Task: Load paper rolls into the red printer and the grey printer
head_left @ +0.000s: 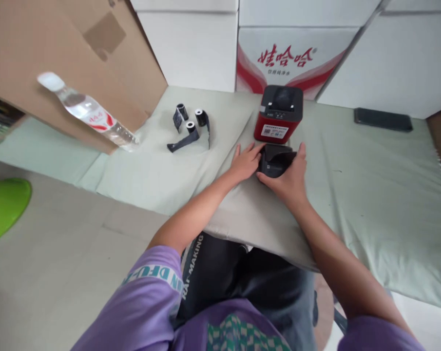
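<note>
On the cloth right in front of me sits a small black boxy device (273, 167), a dark curved flap or strip over its top; I cannot make out which. My right hand (292, 179) grips it from the front and right, thumb at the front edge and fingers along the right side. Against its left side presses my left hand (246, 162), fingertips at the upper left corner and the other fingers spread on the cloth. Just behind the device stands a red and black receipt printer (278, 114) with a white label on its front.
Several small dark paper rolls (193, 131) with loose tails lie to the left. A water bottle (92, 114) stands farther left beside a brown carton (96, 53). A black phone-like slab (383, 119) lies at the right. White cartons (187, 48) line the back of the cloth-covered table (370, 195).
</note>
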Tool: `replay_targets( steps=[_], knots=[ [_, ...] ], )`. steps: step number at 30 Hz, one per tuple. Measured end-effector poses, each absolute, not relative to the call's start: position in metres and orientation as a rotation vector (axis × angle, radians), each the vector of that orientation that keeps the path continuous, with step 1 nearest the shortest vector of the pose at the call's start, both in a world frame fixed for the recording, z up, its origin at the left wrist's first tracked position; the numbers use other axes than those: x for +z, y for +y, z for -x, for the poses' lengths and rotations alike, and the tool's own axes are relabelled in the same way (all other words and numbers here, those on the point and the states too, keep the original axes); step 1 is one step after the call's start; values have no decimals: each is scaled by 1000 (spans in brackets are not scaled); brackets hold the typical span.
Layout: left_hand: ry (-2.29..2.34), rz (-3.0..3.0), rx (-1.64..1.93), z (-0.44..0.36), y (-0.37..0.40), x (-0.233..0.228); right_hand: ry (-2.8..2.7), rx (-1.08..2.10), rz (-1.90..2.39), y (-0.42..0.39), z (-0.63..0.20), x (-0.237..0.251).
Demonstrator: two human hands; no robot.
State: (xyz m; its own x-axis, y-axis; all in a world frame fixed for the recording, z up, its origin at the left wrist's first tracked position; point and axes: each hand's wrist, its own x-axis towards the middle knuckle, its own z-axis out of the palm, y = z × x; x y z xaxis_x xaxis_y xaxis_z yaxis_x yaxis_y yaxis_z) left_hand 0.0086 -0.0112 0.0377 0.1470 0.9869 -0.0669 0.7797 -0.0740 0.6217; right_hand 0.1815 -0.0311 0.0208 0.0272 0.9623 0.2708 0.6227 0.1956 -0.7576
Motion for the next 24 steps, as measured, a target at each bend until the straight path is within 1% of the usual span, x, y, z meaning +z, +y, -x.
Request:
replay_targets(
  steps=[3,7,10,15,21,24],
  knots=[
    [1627,-1843,650,-5,-6,34,-1594,639,1380,-27,-188,17],
    [1517,-1761,831,1,1,27,-1433,853,1362,-22,-194,11],
    [1478,-1761,874,4,3,24,-1435,887,1333,-22,-194,7],
    [1490,-1798,817,7,3,26,-1507,868,1352,-19,-200,5],
    [1580,-1880,613,9,0,33,-1608,880,1421,-6,-214,-1],
    [1615,-1894,575,8,-2,36,-1679,872,1385,-5,-215,-3]
  ],
)
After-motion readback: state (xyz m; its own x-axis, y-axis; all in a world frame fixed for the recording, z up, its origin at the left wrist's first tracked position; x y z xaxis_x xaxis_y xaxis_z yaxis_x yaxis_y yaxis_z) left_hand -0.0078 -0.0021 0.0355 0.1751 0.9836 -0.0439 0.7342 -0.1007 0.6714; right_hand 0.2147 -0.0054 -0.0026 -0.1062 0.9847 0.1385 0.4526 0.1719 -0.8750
